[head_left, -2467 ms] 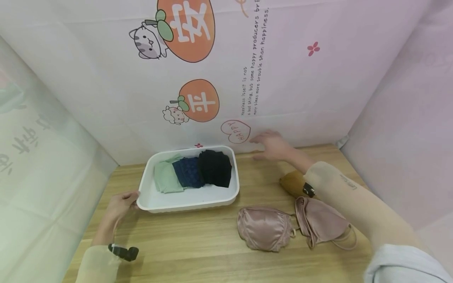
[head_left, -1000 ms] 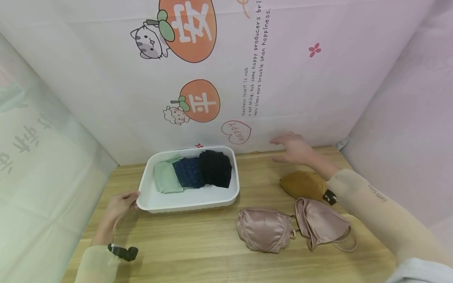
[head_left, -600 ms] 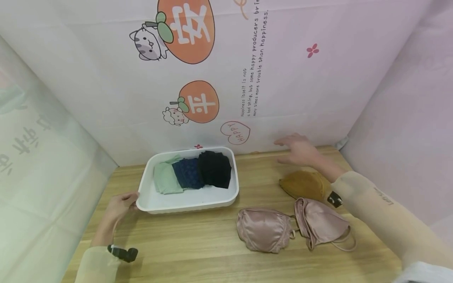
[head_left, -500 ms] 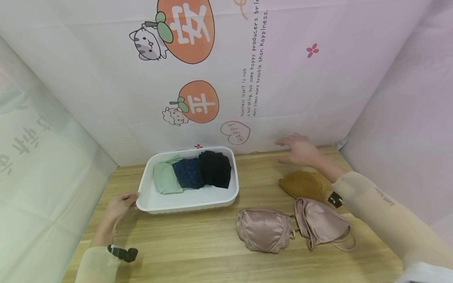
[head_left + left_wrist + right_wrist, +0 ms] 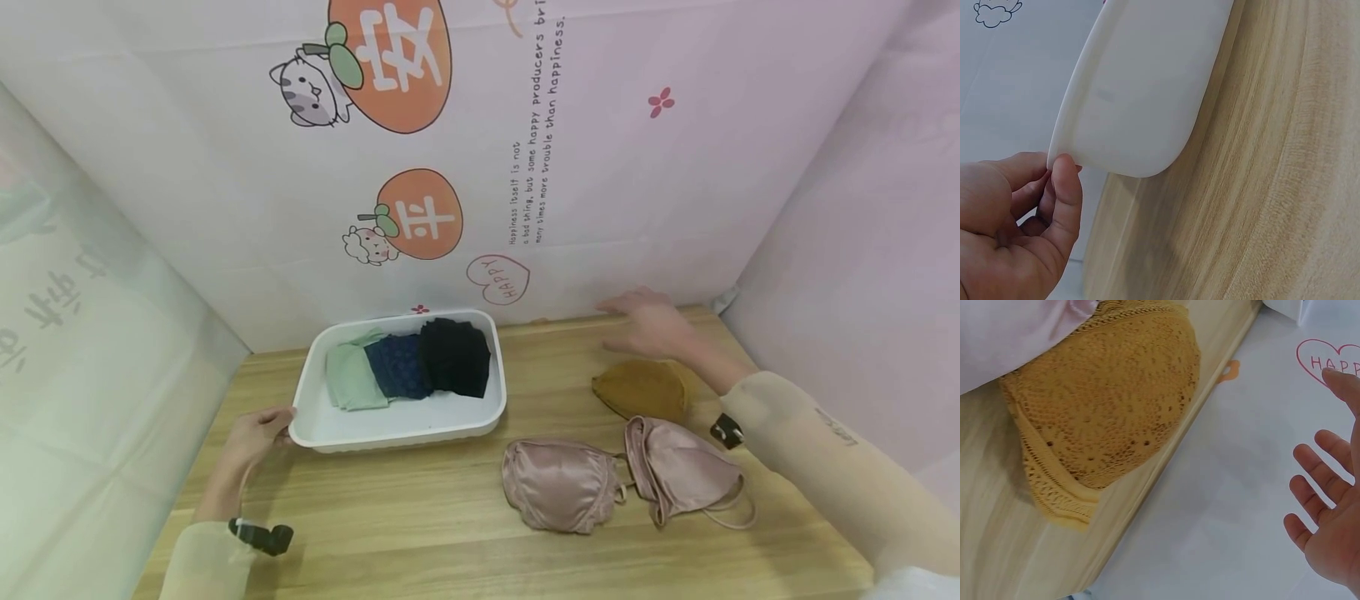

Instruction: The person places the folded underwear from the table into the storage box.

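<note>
At the near left corner of a white plastic basin [image 5: 405, 421], my left hand [image 5: 258, 433] pinches the rim between thumb and fingers, as the left wrist view confirms. Inside the basin lie a pale green folded cloth [image 5: 356, 375], a dark blue one [image 5: 399, 367] and a black one [image 5: 456, 358], side by side. My right hand [image 5: 654, 327] hovers near the back wall with fingers spread and nothing held. Just below it in the head view is a mustard lace bra [image 5: 1110, 394], folded into a cup shape on the table.
Two pink satin bra-like pieces, a left one [image 5: 562, 487] and a right one with straps [image 5: 682, 471], lie nearer the front of the wooden table [image 5: 375, 533]. Printed fabric walls [image 5: 600, 167] close in the back and both sides.
My right hand has drifted rightward along the back wall from beside the heart print, uncovering more of the mustard bra. The left hand and basin have stayed put.
</note>
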Demonstrator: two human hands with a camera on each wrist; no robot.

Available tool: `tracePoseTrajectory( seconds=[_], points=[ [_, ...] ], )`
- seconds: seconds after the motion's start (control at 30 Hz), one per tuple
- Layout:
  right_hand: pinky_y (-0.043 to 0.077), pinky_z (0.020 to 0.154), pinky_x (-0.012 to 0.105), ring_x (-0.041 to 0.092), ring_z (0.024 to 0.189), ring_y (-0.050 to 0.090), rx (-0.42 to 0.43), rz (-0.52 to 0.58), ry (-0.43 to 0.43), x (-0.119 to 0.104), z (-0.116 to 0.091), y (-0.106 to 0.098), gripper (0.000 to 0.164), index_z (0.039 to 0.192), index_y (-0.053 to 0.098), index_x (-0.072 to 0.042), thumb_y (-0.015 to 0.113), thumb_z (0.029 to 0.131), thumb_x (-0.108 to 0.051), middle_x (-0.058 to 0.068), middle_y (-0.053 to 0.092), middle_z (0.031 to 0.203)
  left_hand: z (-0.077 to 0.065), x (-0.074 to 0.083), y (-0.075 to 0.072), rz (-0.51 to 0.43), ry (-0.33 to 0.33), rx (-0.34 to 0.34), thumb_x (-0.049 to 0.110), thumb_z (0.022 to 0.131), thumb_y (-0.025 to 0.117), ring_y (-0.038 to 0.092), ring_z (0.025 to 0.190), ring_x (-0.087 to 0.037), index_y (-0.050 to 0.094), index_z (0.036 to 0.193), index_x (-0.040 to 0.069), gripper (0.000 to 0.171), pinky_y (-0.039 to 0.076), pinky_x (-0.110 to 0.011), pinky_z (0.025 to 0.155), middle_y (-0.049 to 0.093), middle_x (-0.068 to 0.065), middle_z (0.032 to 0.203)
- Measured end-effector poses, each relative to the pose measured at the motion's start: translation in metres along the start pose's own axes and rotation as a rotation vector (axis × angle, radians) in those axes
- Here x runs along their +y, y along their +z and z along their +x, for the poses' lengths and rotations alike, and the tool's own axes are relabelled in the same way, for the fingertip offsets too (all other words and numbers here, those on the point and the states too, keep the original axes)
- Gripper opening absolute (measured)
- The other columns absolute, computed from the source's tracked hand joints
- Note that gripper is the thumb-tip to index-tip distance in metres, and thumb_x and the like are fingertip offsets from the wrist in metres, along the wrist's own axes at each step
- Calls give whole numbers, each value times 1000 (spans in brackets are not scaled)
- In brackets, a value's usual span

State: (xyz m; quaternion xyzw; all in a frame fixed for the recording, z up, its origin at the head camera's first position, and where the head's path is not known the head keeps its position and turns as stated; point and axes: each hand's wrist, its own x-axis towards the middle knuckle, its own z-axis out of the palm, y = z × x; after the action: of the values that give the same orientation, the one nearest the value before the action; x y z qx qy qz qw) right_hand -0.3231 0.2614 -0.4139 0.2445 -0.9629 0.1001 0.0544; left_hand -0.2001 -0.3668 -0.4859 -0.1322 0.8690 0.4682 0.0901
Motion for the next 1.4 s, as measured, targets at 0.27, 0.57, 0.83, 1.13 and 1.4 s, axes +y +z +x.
tracePoseTrajectory(
  seconds=[0.27,0.57,0.83,1.13,1.4],
  points=[
    [37,112,60,42,128,52,1,-2,-14,9,-6,3,64,135,61,-9,76,85,-45,19,62,135,1,2,-1,7,-8,6,38,106,49,65,86,-5,48,141,-9,60,58,-32,89,67,-20,120],
    [38,109,62,42,123,54,3,6,1,15,-16,5,62,134,61,-6,76,86,-42,18,66,127,1,-2,-1,11,-8,17,37,105,49,65,86,-4,50,140,-9,58,59,-33,89,67,-21,120],
    [40,108,60,40,123,55,4,12,16,23,-26,10,64,132,62,-6,73,87,-49,15,66,127,3,-3,-1,17,-1,24,37,105,49,65,85,-3,50,140,-9,57,60,-30,85,68,-22,120],
    [35,110,66,45,131,47,-82,62,87,28,-36,11,67,137,59,-8,71,89,-52,18,60,138,3,-3,-1,13,-1,22,38,105,50,66,84,-4,51,139,-9,58,59,-32,87,71,-16,115],
    [38,107,66,44,127,51,-73,83,80,35,-44,16,70,140,56,-9,72,88,-53,15,65,132,2,-3,-2,36,4,8,40,105,48,66,86,-4,49,141,-9,61,58,-39,93,69,-18,118]
  ],
)
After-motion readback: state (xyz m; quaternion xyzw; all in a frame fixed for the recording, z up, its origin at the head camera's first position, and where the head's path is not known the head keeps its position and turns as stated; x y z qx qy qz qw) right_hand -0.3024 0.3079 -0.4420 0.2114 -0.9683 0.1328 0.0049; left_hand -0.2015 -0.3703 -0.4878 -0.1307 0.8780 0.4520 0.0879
